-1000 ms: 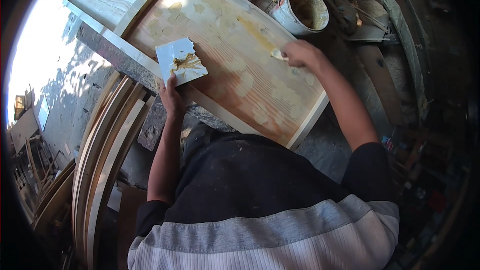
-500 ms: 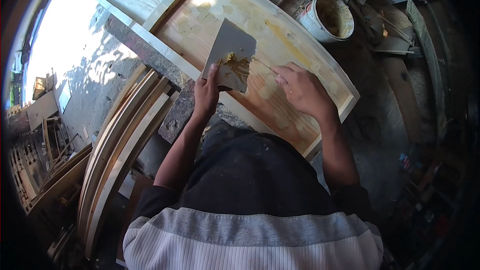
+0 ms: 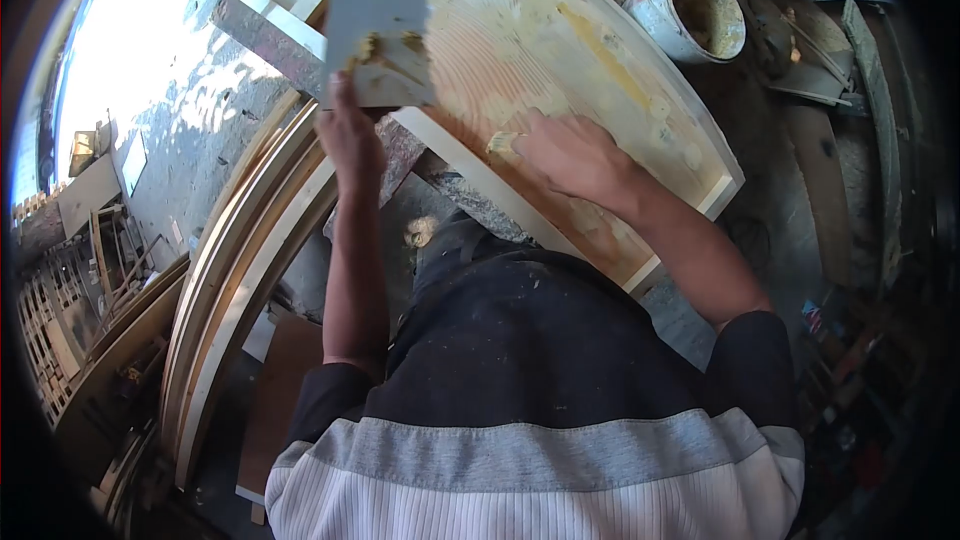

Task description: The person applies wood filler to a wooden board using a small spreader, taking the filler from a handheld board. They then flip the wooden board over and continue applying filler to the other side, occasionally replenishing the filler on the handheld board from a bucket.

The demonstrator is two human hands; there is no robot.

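My left hand [image 3: 352, 145] grips the lower edge of a pale flat board [image 3: 375, 15], which bears dabs and streaks of yellow-brown paste [image 3: 370, 48]. Over the wooden panel [image 3: 480, 50], my right hand [image 3: 570, 155] is closed round a small spreading tool [image 3: 503, 144]; its blade is near the panel's surface, and whether it touches is unclear. The panel has a raised pale frame, a curved far side and yellowish smears and patches. My right hand covers part of its lower area.
A paste-stained white bucket [image 3: 668, 20] stands beyond the panel at the upper right, near scrap wood and metal. Curved wooden pieces [image 3: 225, 250] are stacked at the left. A brown board [image 3: 280, 390] lies at the lower left.
My left hand and the pale board have moved left and away from my right hand. My right hand has gone from the board's edge down to the panel. The camera view has shifted slightly.
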